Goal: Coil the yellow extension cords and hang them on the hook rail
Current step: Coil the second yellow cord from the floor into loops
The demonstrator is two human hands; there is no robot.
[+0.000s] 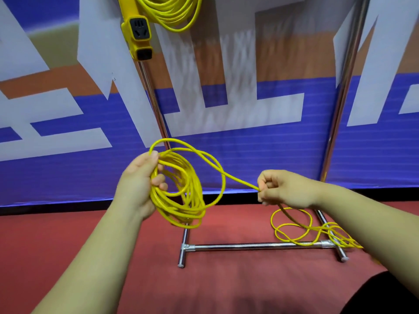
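My left hand (138, 184) grips a coil of yellow extension cord (181, 193) of several loops, held upright in front of the metal rack. One strand runs from the coil to my right hand (281, 189), which pinches it in curled fingers. Below that hand the loose cord (301, 230) lies in tangled loops on the red floor by the rack's right foot. A second yellow cord coil (174, 12) hangs at the top of the view, with its yellow socket block (138, 35) dangling beside the left pole. The hook rail itself is out of view.
The chrome rack has a left pole (154, 103), a right pole (342, 98) and a base bar (254, 246) with two feet on the red carpet. A blue, white and orange banner (249, 143) stands right behind it. A dark shape sits at the bottom right corner.
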